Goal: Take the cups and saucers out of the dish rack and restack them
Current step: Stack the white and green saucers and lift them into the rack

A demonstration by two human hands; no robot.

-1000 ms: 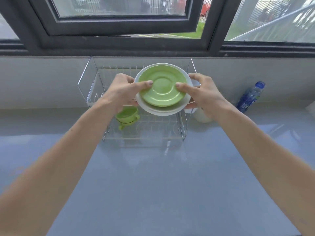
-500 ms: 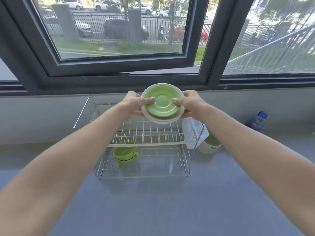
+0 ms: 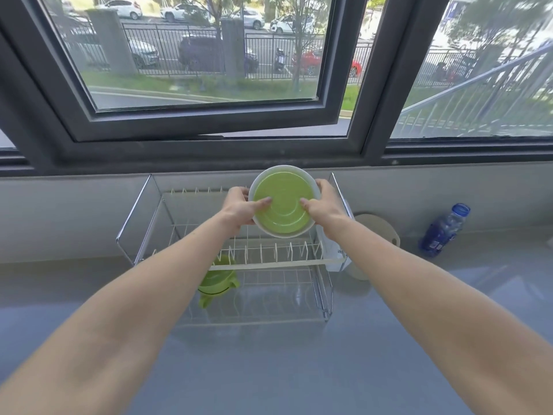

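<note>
I hold a green saucer (image 3: pixel 282 205) stacked on a white saucer (image 3: pixel 263 178) above the top tier of the wire dish rack (image 3: pixel 140 205). The pair is tilted with its face toward me. My left hand (image 3: pixel 239 208) grips the left rim, thumb on the green face. On the right rim, my right hand (image 3: pixel 324 205) grips the same way. A green cup (image 3: pixel 217 280) sits on the rack's lower tier at the left, partly hidden behind my left forearm.
The rack stands on a grey counter (image 3: pixel 269 369) against the wall under a window. A beige round board (image 3: pixel 377 226) leans right of the rack. A blue bottle (image 3: pixel 444 232) lies further right. The window frame (image 3: pixel 209 136) hangs above the rack.
The saucers have stayed in both hands over the rack's top tier. My view has lifted, so the rack and counter sit lower in the frame and the hands look farther away.
</note>
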